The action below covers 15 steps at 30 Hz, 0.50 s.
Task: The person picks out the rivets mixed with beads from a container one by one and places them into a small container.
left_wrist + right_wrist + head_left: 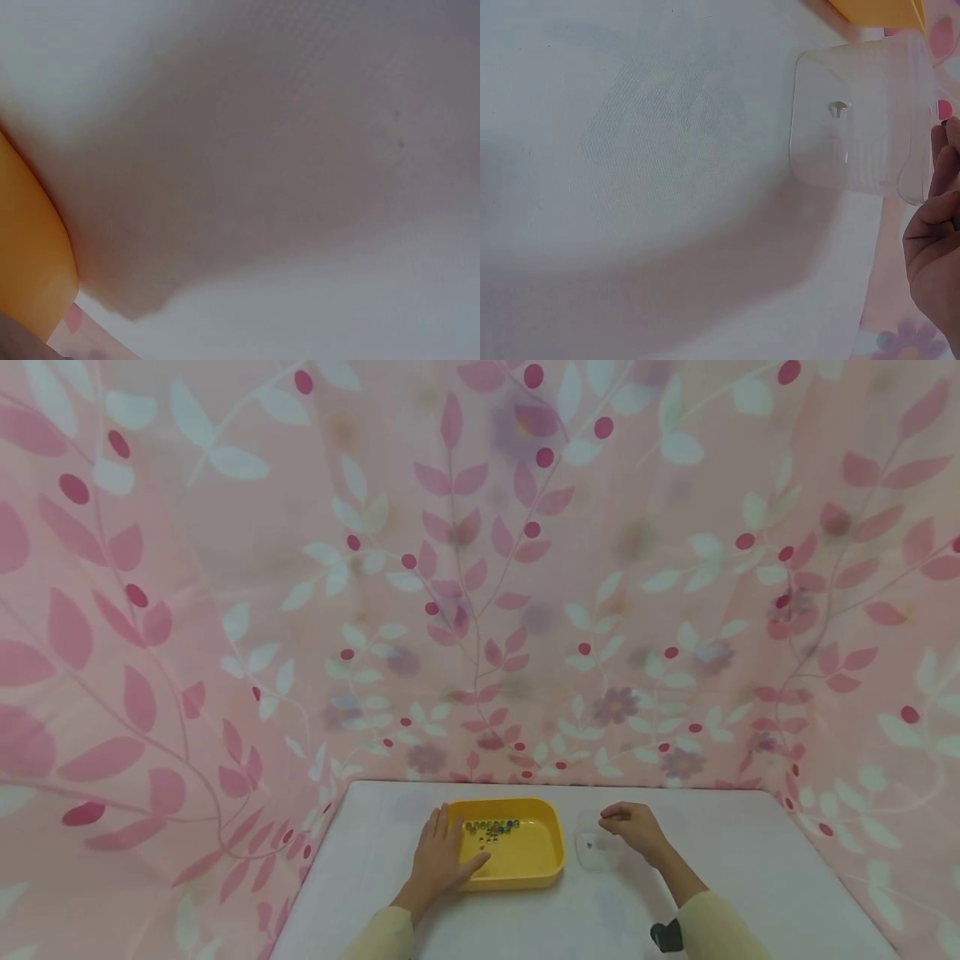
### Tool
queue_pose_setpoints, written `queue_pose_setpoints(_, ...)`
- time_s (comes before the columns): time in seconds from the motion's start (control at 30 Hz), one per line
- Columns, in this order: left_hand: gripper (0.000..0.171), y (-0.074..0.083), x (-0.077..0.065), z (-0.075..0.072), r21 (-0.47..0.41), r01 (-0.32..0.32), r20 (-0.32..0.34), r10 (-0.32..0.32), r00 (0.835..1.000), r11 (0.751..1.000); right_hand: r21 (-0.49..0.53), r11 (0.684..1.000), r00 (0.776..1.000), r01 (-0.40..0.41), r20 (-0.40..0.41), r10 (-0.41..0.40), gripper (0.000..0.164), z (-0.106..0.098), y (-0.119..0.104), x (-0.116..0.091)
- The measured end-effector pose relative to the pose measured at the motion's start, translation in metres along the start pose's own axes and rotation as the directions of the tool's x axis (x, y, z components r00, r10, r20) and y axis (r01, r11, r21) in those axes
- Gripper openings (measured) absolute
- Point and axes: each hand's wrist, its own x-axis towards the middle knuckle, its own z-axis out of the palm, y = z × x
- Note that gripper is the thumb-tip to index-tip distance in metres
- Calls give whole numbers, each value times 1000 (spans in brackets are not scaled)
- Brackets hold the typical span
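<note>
The right hand (633,828), fingertips pinched together, hovered over the clear cup (595,848) just right of the yellow tray (551,847), while the flat, open left hand (441,858) rested on the tray's left rim beside the marbles (491,827).

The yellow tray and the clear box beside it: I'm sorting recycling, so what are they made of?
Yellow tray: likely plastic, opaque and smooth, with rounded moulded corners. Clear box: probably thin plastic, see-through and slightly frosted, with ribbed walls showing the table through them.
</note>
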Motion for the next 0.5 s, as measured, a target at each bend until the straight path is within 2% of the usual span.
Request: queue_pose_setpoints(0.5, 95, 0, -3, -2, -1, -17, -29, 17, 999, 1000, -33, 999, 1000, 4, -20, -5, 24, 2, 3, 2)
